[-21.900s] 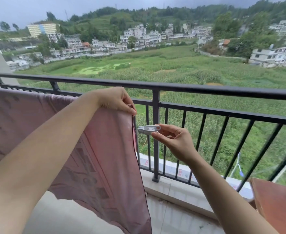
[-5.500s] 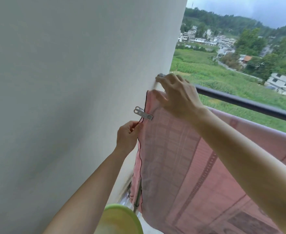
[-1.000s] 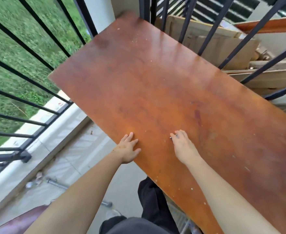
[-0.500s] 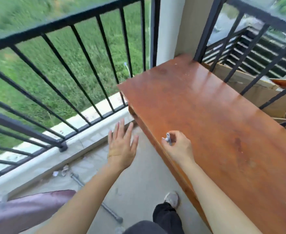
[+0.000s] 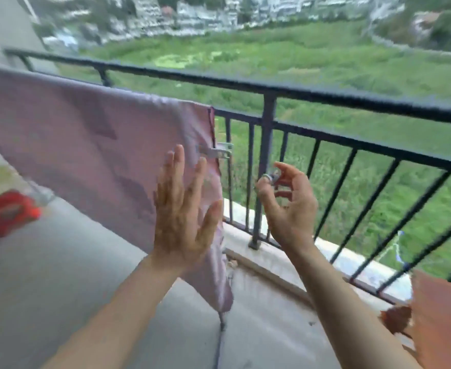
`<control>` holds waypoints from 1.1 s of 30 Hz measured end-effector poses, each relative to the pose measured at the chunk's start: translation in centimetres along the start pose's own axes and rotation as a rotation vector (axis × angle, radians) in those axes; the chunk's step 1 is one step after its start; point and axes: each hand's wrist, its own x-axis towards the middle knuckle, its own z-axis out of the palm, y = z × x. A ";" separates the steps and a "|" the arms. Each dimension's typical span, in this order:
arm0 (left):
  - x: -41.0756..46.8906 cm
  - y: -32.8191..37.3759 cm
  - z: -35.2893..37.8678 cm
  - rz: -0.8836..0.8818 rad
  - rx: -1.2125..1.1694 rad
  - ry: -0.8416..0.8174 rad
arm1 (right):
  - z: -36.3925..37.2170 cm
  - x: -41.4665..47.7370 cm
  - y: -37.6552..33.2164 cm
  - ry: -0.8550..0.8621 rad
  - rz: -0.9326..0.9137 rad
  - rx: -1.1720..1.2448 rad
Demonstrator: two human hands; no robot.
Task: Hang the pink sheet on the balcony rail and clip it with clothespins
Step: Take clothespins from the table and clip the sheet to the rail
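The pink sheet [image 5: 91, 145] hangs over the inner bar of the black balcony rail [image 5: 325, 98], covering its left part. A grey clothespin [image 5: 216, 151] sits clipped on the sheet's right edge. My left hand [image 5: 184, 209] is raised with fingers spread, in front of the sheet's right lower part. My right hand [image 5: 285, 206] pinches a second small metal clothespin [image 5: 269, 178] between thumb and forefinger, just right of the sheet's edge, in front of the rail post. The view is blurred.
A brown wooden tabletop [image 5: 442, 315] shows at the lower right. A red object [image 5: 6, 211] lies on the grey floor [image 5: 59, 275] at the left. A white wall [image 5: 3, 22] stands at the far left. Fields and buildings lie beyond the rail.
My view has swung from the wooden table back left to the rail and sheet. My right hand has carried the clothespin from the table up towards the sheet's right edge; my left hand rose.
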 end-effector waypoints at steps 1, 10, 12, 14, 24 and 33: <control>-0.6 -1.4 -2.0 -0.045 0.065 0.030 | 2.0 0.0 -1.3 -0.037 -0.055 0.054; -10.3 -12.6 -18.2 -0.487 0.560 0.139 | 20.1 -6.5 -10.8 -0.504 -0.282 0.358; -12.3 -15.6 -21.3 -0.553 0.653 0.143 | 24.7 -8.7 -12.8 -0.591 -0.313 0.393; -13.9 -19.0 -24.1 -0.629 0.724 0.155 | 29.3 -10.8 -14.7 -0.651 -0.338 0.413; -13.1 -38.5 -35.2 -0.763 0.786 0.202 | 50.2 -13.1 -24.0 -0.720 -0.530 0.332; -12.0 -55.5 -36.2 -0.821 0.758 0.113 | 67.3 -11.4 -23.0 -0.696 -0.476 0.282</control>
